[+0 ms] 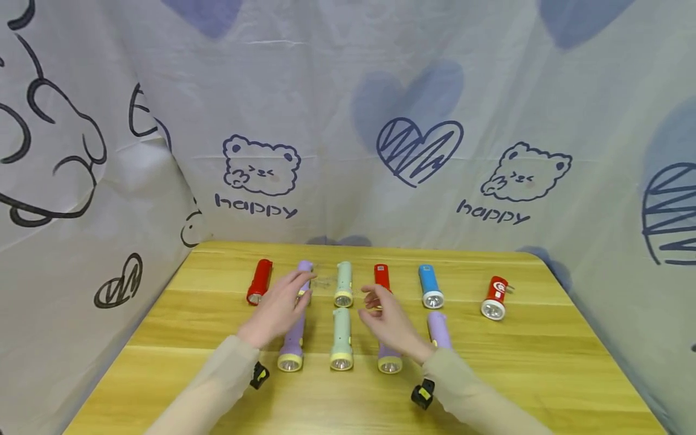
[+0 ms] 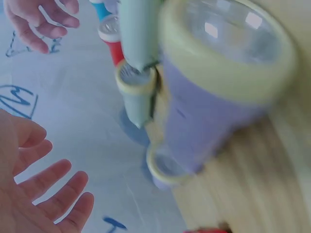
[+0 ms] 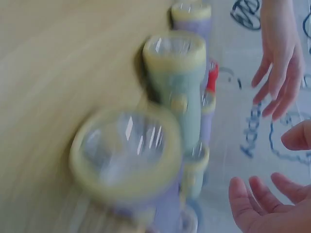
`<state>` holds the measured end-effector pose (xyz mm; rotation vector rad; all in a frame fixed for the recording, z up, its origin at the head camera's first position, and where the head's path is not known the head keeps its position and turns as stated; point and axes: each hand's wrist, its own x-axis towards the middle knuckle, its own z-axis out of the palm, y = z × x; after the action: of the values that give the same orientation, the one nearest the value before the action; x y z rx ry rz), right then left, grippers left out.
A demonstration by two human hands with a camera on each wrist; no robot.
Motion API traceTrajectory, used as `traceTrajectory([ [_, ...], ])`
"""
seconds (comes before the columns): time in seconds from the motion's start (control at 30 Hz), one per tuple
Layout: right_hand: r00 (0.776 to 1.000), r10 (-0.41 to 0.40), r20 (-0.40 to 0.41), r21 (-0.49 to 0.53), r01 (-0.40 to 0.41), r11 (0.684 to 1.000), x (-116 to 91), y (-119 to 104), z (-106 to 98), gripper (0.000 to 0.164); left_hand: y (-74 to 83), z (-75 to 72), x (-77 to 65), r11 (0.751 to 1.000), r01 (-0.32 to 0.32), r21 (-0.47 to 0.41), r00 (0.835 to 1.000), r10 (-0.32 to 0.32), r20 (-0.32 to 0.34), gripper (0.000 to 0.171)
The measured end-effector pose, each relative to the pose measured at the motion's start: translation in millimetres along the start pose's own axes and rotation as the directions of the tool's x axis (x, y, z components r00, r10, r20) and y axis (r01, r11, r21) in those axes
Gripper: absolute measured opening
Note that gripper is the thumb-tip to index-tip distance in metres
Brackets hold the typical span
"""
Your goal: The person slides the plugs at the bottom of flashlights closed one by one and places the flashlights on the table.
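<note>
My left hand (image 1: 278, 309) hovers over two purple flashlights, one in the front row (image 1: 292, 347) and one behind it (image 1: 306, 267); it holds nothing. My right hand (image 1: 388, 320) is raised over a front purple flashlight (image 1: 389, 361) and partly hides a red one (image 1: 382, 277). Between the hands lie two pale green flashlights, one in front (image 1: 341, 341) and one behind (image 1: 345, 281). Both wrist views show fingers (image 2: 63, 179) relaxed and apart, touching no flashlight. A nearby purple flashlight (image 3: 126, 150) looms blurred in the right wrist view.
Another purple flashlight (image 1: 439, 331) lies right of the right hand. The back row also has a red flashlight (image 1: 262, 279) at left, a blue one (image 1: 428, 283), and a short red one with metal prongs (image 1: 496, 296). Printed cloth (image 1: 337, 121) hangs behind the wooden table (image 1: 522, 386).
</note>
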<state>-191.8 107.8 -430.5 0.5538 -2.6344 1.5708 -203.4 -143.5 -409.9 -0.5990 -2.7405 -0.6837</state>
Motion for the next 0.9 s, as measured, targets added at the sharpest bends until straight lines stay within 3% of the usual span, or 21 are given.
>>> traceTrajectory([
  [0.2,0.994,-0.055,-0.093,-0.147,0.041,0.988,-10.0,25.7,-43.7,0.042,24.7,10.9,14.6,0.999,-0.05,-0.003,0.998,0.05,0.044,0.041],
  [0.37,0.983,-0.083,-0.165,-0.297,0.03,0.954,-16.0,52.4,-87.4,0.046,45.5,23.8,24.3,0.995,-0.096,0.0,0.991,0.096,0.092,0.042],
  [0.47,0.982,-0.048,-0.181,-0.381,-0.025,0.924,-21.1,62.8,-113.4,0.049,57.2,31.0,29.4,0.992,-0.126,0.002,0.986,0.125,0.113,0.042],
  [0.67,0.978,0.027,-0.206,-0.547,-0.138,0.826,-27.6,80.4,-154.2,0.055,77.1,42.0,36.7,0.985,-0.175,-0.013,0.972,0.175,0.159,0.044],
  [0.9,0.961,0.186,-0.207,-0.604,-0.275,0.748,-32.1,100.3,-183.5,0.059,90.3,56.3,41.0,0.978,-0.209,0.011,0.955,0.201,0.216,0.046],
])
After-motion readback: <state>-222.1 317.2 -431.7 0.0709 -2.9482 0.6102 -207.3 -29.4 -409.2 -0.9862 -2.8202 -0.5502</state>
